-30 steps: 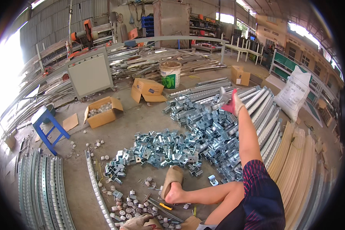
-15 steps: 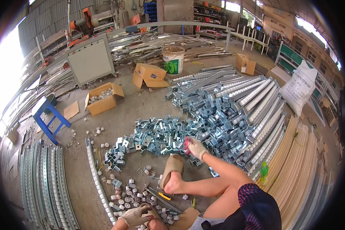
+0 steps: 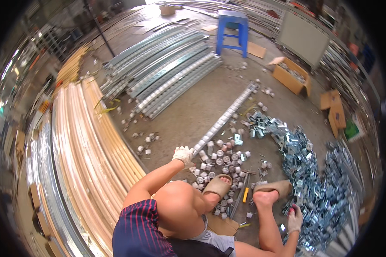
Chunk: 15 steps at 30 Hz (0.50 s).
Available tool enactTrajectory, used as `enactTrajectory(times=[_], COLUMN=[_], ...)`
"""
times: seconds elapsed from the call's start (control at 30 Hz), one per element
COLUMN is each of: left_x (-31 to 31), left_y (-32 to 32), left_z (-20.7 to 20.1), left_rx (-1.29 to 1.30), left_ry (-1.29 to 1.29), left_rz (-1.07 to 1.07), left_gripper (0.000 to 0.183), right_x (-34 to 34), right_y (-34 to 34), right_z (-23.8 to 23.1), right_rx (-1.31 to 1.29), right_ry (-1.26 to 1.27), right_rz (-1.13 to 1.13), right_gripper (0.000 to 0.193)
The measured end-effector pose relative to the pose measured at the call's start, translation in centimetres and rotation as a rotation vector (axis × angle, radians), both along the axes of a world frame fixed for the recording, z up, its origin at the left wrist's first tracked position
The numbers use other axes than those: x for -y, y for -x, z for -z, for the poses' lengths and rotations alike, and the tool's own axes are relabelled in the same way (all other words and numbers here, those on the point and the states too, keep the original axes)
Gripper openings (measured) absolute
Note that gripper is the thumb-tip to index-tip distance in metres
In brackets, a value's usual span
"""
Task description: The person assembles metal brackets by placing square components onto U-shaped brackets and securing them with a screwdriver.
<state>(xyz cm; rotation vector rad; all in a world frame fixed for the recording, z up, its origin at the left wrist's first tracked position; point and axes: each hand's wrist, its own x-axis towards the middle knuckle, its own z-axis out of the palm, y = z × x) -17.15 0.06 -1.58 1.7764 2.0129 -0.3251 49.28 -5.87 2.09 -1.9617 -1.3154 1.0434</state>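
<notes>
My left hand [image 3: 184, 156], in a pale work glove, is closed around the near end of a metal roller track [image 3: 222, 122]. The track lies slantwise on the floor with a row of white rollers along it. My right hand [image 3: 294, 220], also gloved, is low on the right beside the heap of bluish metal brackets [image 3: 302, 165]. Its fingers are closed, and a small red thing shows at the fingertips, too small to name. Loose white rollers [image 3: 220, 161] lie in a pile between my left hand and my sandalled feet. A yellow-handled tool [image 3: 245, 195] lies beside them.
Long wrapped strips [image 3: 79, 141] lie on the left, with metal rails [image 3: 167, 64] stacked beyond. A blue stool [image 3: 232, 32], an open carton of rollers [image 3: 291, 77] and a grey cabinet [image 3: 302, 34] stand farther off. A flattened carton piece [image 3: 221, 225] lies by my feet.
The view has swung left, so the floor and piles appear turned. My left hand has gone from beside my foot to the track's near end. My right hand stays by the bracket heap.
</notes>
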Motion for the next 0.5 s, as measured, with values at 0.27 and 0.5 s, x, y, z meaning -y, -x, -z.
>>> enactTrajectory(times=[0.27,0.5], left_x=[5.8,6.6], left_y=[1.6,3.9], left_z=[8.1,10.3], left_rx=[0.198,0.362], left_ry=[-0.247,-0.575], left_rz=[-0.583,-0.716], left_gripper=[0.069,0.057], right_x=[-0.5,-3.0], right_y=[-4.2,10.3], right_z=[-1.9,-8.7], right_rx=[0.443,0.662], right_ry=[0.126,-0.030], right_rz=[-0.339,-0.621], right_gripper=[0.045,0.038])
